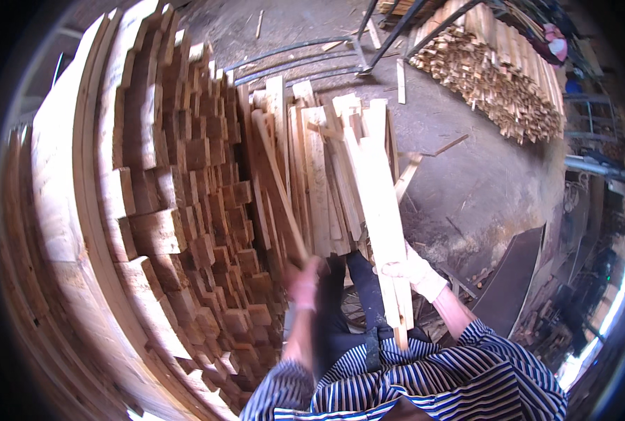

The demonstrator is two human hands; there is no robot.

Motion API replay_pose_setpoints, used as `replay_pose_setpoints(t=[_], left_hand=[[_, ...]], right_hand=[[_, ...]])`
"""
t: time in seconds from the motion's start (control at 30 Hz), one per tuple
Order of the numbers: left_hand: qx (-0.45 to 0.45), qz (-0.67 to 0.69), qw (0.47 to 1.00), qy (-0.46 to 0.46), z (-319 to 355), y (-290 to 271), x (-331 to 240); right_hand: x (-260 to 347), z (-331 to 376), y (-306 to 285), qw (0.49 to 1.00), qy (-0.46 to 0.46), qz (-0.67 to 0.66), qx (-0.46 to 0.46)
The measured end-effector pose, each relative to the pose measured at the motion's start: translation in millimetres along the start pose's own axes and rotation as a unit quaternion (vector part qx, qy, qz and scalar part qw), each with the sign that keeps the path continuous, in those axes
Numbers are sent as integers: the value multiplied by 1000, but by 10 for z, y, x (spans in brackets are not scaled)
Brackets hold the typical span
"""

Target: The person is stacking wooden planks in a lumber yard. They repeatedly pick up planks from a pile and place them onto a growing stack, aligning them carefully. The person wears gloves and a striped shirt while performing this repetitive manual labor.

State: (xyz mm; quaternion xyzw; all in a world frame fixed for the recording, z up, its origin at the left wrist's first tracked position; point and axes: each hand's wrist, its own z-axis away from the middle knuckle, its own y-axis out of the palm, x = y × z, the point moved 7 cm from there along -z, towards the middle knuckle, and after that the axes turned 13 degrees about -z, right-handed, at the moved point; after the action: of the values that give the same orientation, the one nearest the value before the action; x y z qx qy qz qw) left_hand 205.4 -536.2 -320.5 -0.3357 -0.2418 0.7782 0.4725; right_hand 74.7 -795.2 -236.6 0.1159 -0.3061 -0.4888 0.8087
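A tall stack of rough, brown, rectangular timber pieces (165, 231) is filling the left side, its uneven ends jutting toward the person. Just right of it, a slim, straight, brown wooden strip (279, 179) is slanting down to the left hand (303, 282), which appears to be gripping its lower end, though blur is hiding the fingers. The strip is probably light and fairly stiff but whippy for its thinness; taking it nearer its middle should steady the far end.

In the centre, a loose pile of long, pale, flat wooden planks (316, 168) is lying in front of the person's legs. Over its right side, a small bunch of long, pale, smooth-looking wooden boards (379, 203) is slanting down toward the waist. The white-gloved right hand (425, 278) is holding the bunch near its lower end, fingers wrapping across the front. The bunch is likely stiff and heavier than the strip, with its long upper part pulling on the wrist; the pieces could be sliding over one another unless squeezed across their edges. Bare edges may be splintery, so the glove is helping.

Farther right, a big bundle of slender, tan wooden slats (488, 77) is resting on the grey floor (467, 182).
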Motion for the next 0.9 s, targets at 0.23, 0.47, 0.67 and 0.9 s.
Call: replay_pose_setpoints(t=[0.23,0.47,0.67,0.9], left_hand=[[202,292,933,65,1669,12,-605],[123,277,937,175,2010,-790,-924],[122,402,852,313,1719,-2334,-2005],[-109,597,758,241,2057,-3837,-1507]], right_hand=[[-509,-312,166,995,13,-48,87],[-36,168,740,910,-116,383,108],[808,709,2061,893,-225,277,273],[1114,1341,4014,779,-169,402,451]])
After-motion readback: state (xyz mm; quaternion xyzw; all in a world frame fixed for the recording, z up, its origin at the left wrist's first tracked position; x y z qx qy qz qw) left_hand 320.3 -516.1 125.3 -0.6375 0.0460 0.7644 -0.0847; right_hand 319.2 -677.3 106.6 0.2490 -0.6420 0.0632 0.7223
